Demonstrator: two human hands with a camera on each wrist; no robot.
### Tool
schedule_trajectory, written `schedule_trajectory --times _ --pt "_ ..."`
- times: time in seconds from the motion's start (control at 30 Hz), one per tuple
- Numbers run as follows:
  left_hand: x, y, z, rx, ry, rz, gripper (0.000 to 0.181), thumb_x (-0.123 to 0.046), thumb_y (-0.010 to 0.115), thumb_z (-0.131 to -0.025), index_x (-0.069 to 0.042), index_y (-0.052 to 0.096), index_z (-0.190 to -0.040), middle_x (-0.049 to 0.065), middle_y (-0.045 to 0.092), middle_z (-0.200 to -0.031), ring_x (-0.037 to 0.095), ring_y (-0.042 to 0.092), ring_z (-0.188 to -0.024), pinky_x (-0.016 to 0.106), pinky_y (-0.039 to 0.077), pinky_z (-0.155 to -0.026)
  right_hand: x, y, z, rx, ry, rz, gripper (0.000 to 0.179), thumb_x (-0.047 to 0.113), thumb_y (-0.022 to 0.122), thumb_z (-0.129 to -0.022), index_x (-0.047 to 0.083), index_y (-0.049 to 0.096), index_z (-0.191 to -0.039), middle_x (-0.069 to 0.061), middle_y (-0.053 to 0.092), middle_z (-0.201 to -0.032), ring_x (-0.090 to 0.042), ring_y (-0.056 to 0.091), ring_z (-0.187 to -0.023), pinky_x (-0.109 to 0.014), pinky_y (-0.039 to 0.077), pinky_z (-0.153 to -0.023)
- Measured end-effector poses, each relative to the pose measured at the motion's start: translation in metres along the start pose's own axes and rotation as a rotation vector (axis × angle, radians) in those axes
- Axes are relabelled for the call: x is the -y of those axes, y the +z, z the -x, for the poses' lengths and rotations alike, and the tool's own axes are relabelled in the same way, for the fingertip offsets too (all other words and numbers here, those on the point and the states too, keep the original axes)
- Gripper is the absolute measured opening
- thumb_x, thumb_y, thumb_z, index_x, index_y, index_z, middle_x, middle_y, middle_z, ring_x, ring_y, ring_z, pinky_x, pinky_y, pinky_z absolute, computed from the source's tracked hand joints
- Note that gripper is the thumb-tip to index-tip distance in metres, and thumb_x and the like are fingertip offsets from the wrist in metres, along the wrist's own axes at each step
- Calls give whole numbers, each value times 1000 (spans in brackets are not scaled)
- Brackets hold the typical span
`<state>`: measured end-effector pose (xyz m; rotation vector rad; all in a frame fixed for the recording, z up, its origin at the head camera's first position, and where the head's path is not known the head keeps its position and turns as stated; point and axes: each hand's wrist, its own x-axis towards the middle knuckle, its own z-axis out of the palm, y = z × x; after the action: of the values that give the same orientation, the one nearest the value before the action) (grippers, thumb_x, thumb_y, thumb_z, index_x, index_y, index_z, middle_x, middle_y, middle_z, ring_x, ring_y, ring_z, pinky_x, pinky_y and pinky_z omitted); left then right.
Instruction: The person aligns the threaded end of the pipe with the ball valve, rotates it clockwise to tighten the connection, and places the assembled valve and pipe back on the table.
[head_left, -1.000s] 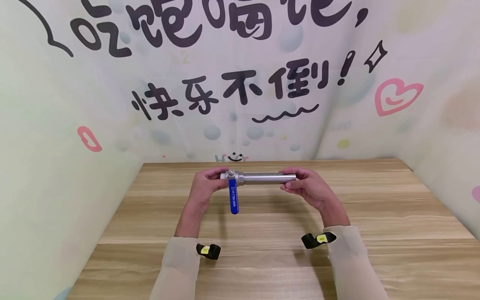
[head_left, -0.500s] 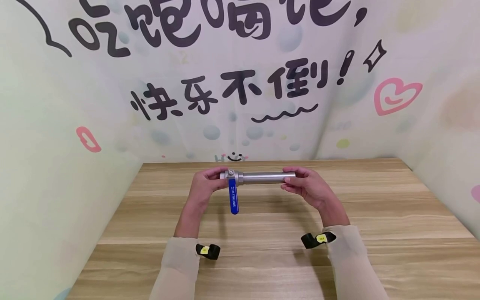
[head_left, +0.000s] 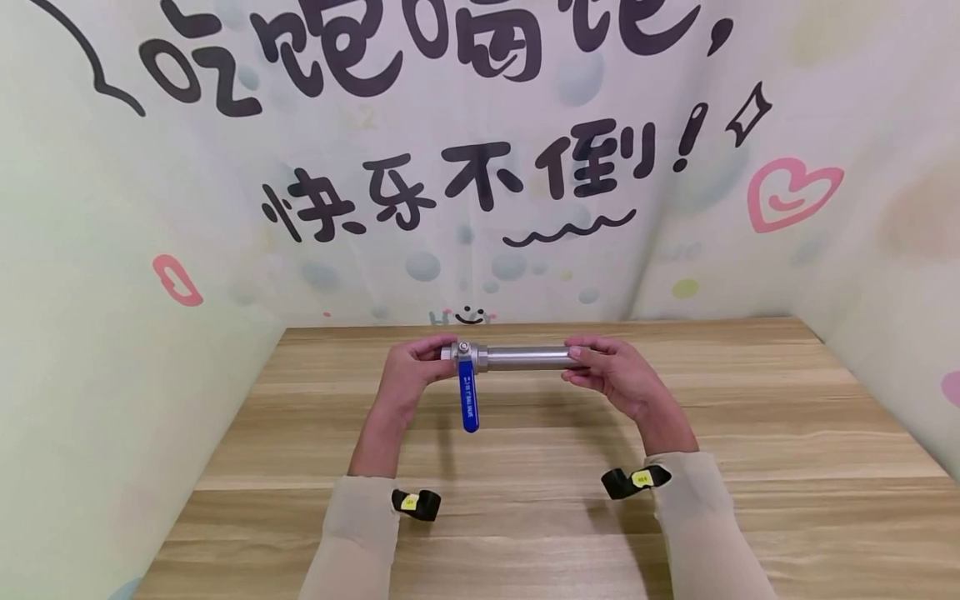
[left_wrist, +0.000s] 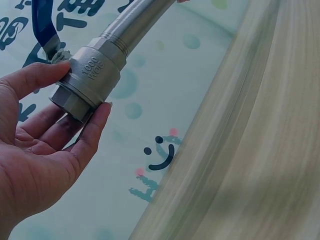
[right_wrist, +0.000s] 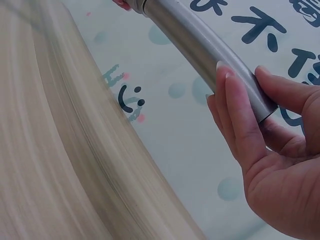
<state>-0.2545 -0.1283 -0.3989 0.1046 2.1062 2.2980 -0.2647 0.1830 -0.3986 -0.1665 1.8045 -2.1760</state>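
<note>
Held level above the table is a steel ball valve (head_left: 482,358) with a metal pipe (head_left: 528,358) joined to its right side. Its blue lever handle (head_left: 468,396) points toward the person. My left hand (head_left: 405,372) grips the valve body at its left end, thumb and fingers around the hex end (left_wrist: 75,102) in the left wrist view. At the other end, my right hand (head_left: 618,375) pinches the pipe between thumb and fingers; the right wrist view shows the pipe's end (right_wrist: 265,107) between them. The joint between pipe and valve shows no gap.
A wood-grain table (head_left: 517,517) lies under both arms. Behind it stands a white printed backdrop (head_left: 465,275) meeting the table's back edge. Each sleeve carries a black wrist strap (head_left: 416,503) with a yellow label.
My right thumb has shifted from near the pipe's lower end edge to its front face, and the fingers have moved slightly along the end. The left hand and valve stay nearly still.
</note>
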Motion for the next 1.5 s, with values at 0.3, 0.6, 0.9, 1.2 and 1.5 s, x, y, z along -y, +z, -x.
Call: schedule_trajectory --times 0.3,0.6,0.9,1.2,1.5 --pt "0 0 1 0 -3 -3 39 6 71 -79 3 67 -117 22 66 -118 19 67 -97 30 58 -85 -1 0 1 -11 14 26 48 17 64 -94 -11 50 -130 -13 61 -105 -17 71 -82 -26 58 -79" --pt "1 -2 1 -2 -6 -24 41 4 72 -78 2 67 -119 21 67 -118 19 68 -98 31 57 -87 1 1 2 40 -11 -51 39 -13 59 -87 1 58 -124 -14 56 -113 -19 72 -83 -28 59 -80" --pt "-1 -3 3 -7 -7 -16 39 4 72 -79 1 67 -118 16 69 -114 20 68 -99 31 57 -87 2 1 2 46 -10 -36 48 -13 58 -87 -10 45 -133 -13 57 -111 -18 71 -84 -28 58 -81" --pt "-1 -2 1 3 -8 -18 40 4 71 -79 1 67 -119 19 67 -118 20 68 -99 30 57 -87 2 0 2 34 -1 -16 37 2 62 -93 -4 52 -127 -15 55 -112 -18 71 -84 -27 58 -81" --pt "-2 -2 2 5 -10 1 39 4 72 -79 2 67 -118 22 66 -118 20 68 -97 30 57 -87 3 2 1 -5 3 -26 34 13 64 -94 -4 55 -123 -13 61 -102 -18 71 -81 -27 59 -79"
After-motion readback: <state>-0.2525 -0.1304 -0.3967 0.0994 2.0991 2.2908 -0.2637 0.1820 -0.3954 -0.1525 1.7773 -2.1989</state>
